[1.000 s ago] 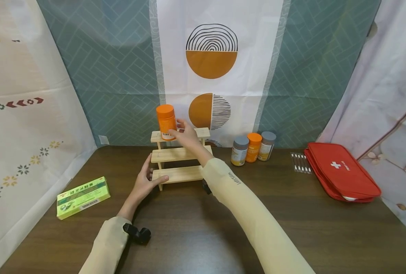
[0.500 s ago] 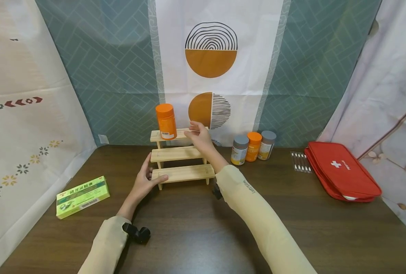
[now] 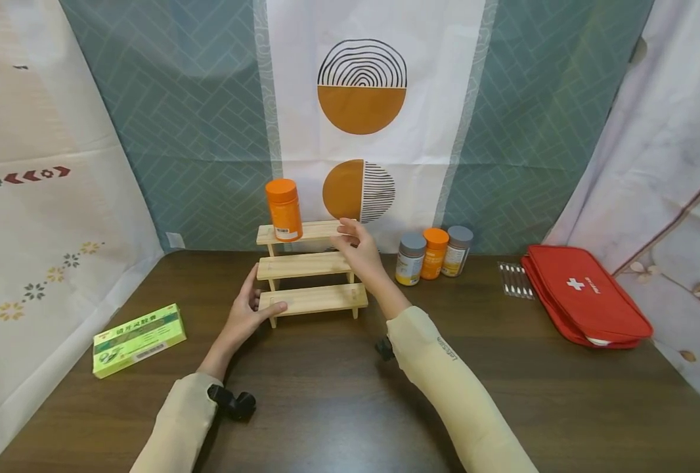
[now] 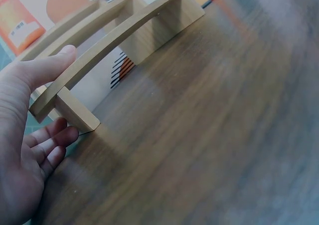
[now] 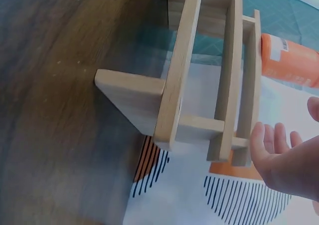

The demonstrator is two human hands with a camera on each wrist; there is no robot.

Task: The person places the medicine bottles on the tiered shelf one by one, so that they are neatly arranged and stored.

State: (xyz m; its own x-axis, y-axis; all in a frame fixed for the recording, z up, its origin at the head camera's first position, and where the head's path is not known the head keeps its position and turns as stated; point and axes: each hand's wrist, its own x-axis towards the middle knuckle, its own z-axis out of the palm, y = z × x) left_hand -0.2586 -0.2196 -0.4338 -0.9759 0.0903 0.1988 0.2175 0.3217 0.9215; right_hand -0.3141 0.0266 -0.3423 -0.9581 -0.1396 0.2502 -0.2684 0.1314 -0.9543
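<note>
A three-tier wooden step rack [image 3: 308, 265] stands on the table. My left hand [image 3: 248, 314] grips its left end; in the left wrist view the thumb [image 4: 50, 65] lies over the lowest board and the fingertips curl beside the leg. On the left part of the top tier an orange bottle [image 3: 285, 211] stands upright. My right hand [image 3: 362, 253] holds nothing, its fingers loosely bent by the rack's right end. In the right wrist view those fingertips are right at the top board [image 5: 249, 95], apart from the bottle.
Right of the rack stand a grey-capped bottle [image 3: 410, 260], an orange bottle [image 3: 435, 255] and another grey-capped bottle [image 3: 457, 252]. Farther right are a cotton swab pack [image 3: 516, 281] and a red first-aid pouch [image 3: 586, 295]. A green medicine box [image 3: 139, 340] lies at left.
My right hand has let go of the orange bottle and moved right along the top tier, away from it. The bottle stays on the rack, and my left hand keeps its hold.
</note>
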